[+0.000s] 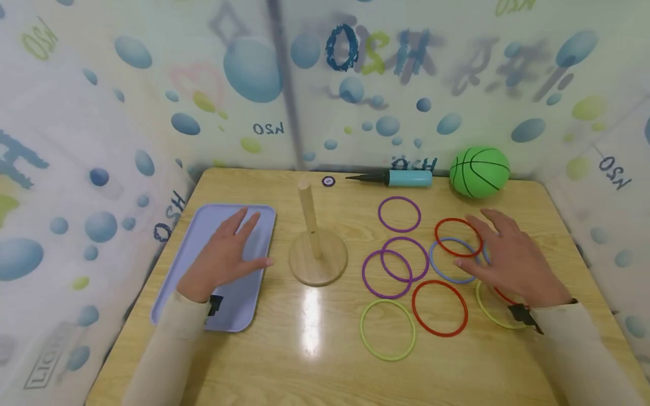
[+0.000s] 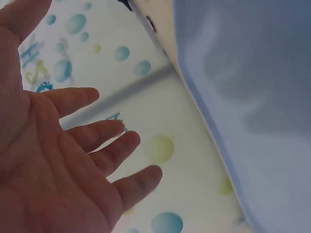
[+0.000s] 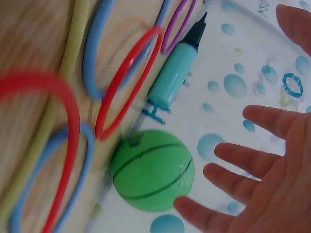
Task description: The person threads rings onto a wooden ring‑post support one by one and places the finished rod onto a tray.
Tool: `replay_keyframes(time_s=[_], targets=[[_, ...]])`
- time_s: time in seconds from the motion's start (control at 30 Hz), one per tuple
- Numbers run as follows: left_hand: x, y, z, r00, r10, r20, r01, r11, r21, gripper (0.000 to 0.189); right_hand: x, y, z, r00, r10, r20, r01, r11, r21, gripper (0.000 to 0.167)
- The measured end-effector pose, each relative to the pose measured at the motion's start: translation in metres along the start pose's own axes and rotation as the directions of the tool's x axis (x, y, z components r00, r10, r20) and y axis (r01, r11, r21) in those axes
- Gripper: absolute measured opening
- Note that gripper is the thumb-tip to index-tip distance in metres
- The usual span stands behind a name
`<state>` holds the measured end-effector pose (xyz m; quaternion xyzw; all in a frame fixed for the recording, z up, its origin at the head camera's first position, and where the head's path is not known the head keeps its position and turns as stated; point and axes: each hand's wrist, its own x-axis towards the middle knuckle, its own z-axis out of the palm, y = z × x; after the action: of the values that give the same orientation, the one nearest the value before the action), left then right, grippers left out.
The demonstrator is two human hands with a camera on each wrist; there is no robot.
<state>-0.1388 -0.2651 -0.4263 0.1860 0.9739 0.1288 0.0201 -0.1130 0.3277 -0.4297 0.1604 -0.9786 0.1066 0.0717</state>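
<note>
Over the blue-lilac tray point(image 1: 218, 304) hovers my left hand point(image 1: 223, 254), fingers spread, holding nothing. In the left wrist view the same hand point(image 2: 63, 150) shows its bare palm beside the tray point(image 2: 262, 97). My right hand point(image 1: 513, 259) is held above the rings on the right, also spread and holding nothing. Near it lie a red ring point(image 1: 437, 228) and a blue ring point(image 1: 433, 265), overlapping, and a partly hidden yellow-green ring point(image 1: 487, 316). The right wrist view has this hand point(image 3: 262, 174) with a green ball point(image 3: 153, 170) beyond its fingertips.
A wooden peg point(image 1: 310, 220) stands upright on a round base point(image 1: 299, 265) mid-table. Purple rings point(image 1: 399, 231), another red ring point(image 1: 439, 334) and a yellow-green ring point(image 1: 388, 358) lie right of it. Along the back are a hand pump point(image 1: 410, 179) and a small round disc point(image 1: 328, 181).
</note>
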Motion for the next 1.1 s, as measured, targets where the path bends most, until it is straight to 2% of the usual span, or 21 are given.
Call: replay_keyframes(time_s=[0.1,0.23,0.43,0.57,0.67,0.83,1.1], targets=[[0.002,0.008,0.003,0.999,0.008,0.048,-0.003,0.996,-0.087,0.109,-0.002,-0.008,0.005,1.000,-0.018,-0.005,0.018,0.998,0.054,0.091],[0.006,0.019,0.004,0.997,0.024,0.078,-0.010,0.984,-0.176,0.103,-0.003,-0.019,0.010,0.999,-0.052,-0.015,0.053,0.989,0.138,0.086],[0.011,0.034,0.010,0.995,0.078,0.068,-0.052,0.947,-0.316,0.091,0.002,-0.033,0.018,0.996,-0.086,-0.001,0.085,0.977,0.198,0.076],[0.014,0.039,0.019,0.996,0.069,0.056,-0.045,0.937,-0.347,0.089,0.010,-0.041,0.028,0.988,-0.155,-0.004,0.152,0.967,0.202,0.066],[0.016,0.041,0.025,0.998,0.036,0.056,-0.014,0.935,-0.354,0.088,0.017,-0.046,0.034,0.977,-0.214,0.019,0.204,0.954,0.220,0.059],[0.021,0.045,0.032,0.994,-0.016,0.104,0.057,0.912,-0.407,0.083,0.028,-0.057,0.045,0.958,-0.281,0.059,0.255,0.926,0.279,0.051],[0.032,0.054,0.035,0.972,-0.126,0.197,0.193,0.908,-0.371,0.086,0.041,-0.072,0.053,0.958,-0.251,0.138,0.186,0.911,0.368,0.047]])
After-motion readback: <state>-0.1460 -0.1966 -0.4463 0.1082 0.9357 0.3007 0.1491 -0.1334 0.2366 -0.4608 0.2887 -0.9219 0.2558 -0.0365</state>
